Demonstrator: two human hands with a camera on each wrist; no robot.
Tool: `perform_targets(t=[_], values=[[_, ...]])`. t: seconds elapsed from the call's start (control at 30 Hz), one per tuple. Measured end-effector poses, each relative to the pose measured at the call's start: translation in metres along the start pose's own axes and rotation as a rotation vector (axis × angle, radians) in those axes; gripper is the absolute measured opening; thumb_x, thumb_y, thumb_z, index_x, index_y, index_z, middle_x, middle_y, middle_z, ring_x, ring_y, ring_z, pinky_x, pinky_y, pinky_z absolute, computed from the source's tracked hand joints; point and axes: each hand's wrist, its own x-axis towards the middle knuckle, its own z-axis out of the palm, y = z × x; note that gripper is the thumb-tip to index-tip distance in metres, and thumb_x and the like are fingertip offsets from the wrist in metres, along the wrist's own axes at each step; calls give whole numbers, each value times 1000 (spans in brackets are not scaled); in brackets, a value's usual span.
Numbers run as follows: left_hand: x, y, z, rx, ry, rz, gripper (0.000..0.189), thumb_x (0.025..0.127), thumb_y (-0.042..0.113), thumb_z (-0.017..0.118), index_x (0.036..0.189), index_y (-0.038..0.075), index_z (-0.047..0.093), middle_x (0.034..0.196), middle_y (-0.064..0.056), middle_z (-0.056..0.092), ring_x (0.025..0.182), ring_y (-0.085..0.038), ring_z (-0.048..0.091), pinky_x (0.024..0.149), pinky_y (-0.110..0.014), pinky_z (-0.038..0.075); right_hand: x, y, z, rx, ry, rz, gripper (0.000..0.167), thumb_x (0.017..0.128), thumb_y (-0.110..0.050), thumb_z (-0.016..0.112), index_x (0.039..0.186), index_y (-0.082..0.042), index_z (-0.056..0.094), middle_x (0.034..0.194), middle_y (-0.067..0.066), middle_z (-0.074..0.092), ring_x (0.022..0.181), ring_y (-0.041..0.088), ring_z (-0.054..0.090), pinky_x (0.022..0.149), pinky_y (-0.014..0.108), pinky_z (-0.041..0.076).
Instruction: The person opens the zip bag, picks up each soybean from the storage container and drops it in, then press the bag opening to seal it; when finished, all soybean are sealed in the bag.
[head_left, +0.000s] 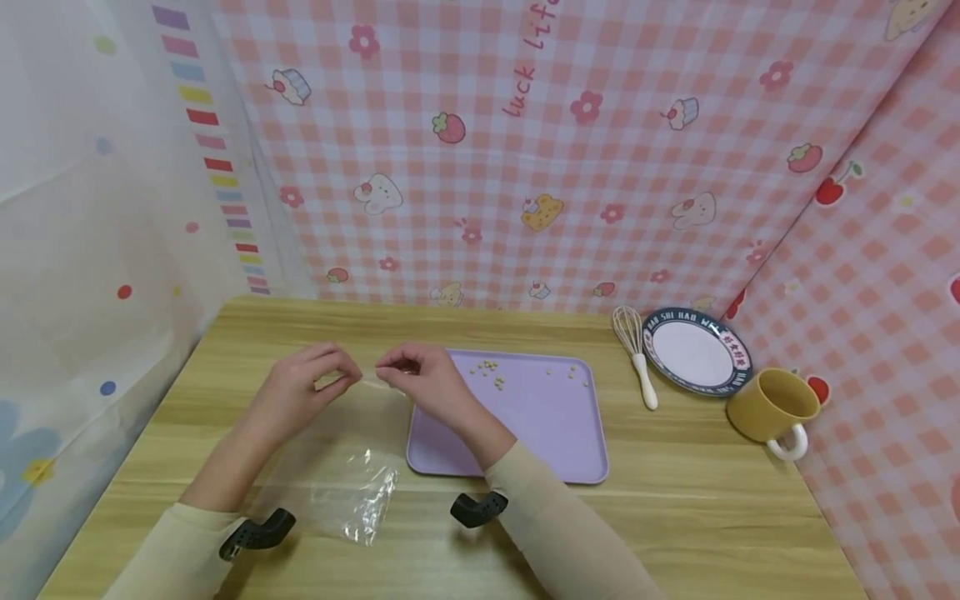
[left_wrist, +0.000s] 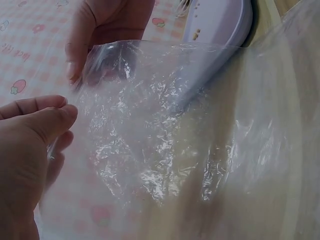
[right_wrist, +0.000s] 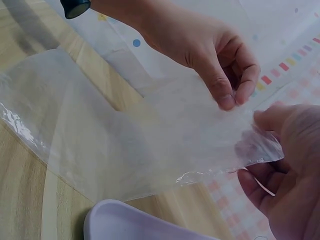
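Note:
A clear plastic bag [head_left: 360,492] hangs from both hands above the left part of the table. My left hand [head_left: 303,387] pinches its upper edge between thumb and fingers. Close beside it, my right hand [head_left: 431,379] pinches the same edge, over the left side of a lilac tray [head_left: 540,433]. In the left wrist view the film [left_wrist: 150,125] looks crinkled and see-through, with nothing visible inside. The right wrist view shows the bag [right_wrist: 125,145] stretching down toward the table. Small yellow pieces [head_left: 489,366] lie scattered along the tray's far side.
Right of the tray lies a whisk [head_left: 637,354] with a white handle. A dark-rimmed plate [head_left: 693,354] and a yellow mug [head_left: 772,404] with a white handle stand at the right edge of the wooden table [head_left: 690,508]. Patterned cloths hang behind and at both sides.

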Motion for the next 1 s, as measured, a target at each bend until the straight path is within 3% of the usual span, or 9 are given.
perform_targets(t=[0.27,0.4,0.63,0.73,0.87,1.0], values=[[1,2,2,-44,-9,2,35,80,-12,93,97,16,80,99,7,76,90,-16,73,87,-14,52,3,-2,3,-38,-71,14,8,103,-5,78,108,-4,83,101,0,80,86,5,69,76,22,58],[2,2,4,-51,-27,-9,33,82,-11,92,99,15,81,100,5,77,89,-16,75,85,-22,58,2,-3,3,-44,-71,42,8,103,-7,78,108,-5,84,99,0,79,85,6,68,75,21,57],[2,3,4,-51,-38,-18,35,79,-14,93,96,14,82,100,5,77,89,-15,75,77,-37,65,2,-4,4,-7,-65,78,11,105,-12,77,106,-3,83,95,15,77,76,8,63,67,21,51],[3,5,4,-60,-43,-20,34,79,-15,92,95,13,82,100,5,77,89,-16,75,77,-38,65,0,-3,4,18,-62,96,11,105,-13,77,105,-4,83,92,10,76,77,9,63,67,22,51],[4,7,5,-75,-48,-18,34,79,-15,92,94,13,82,100,5,77,90,-15,75,77,-36,65,0,-2,3,51,-51,135,10,105,-15,78,103,-7,85,89,1,75,78,9,63,68,23,51],[4,6,7,-105,-46,4,35,79,-15,92,94,15,82,100,6,76,91,-15,74,82,-22,60,0,0,3,93,-31,168,10,103,-13,79,101,-6,85,87,-2,76,79,10,64,71,25,51]])
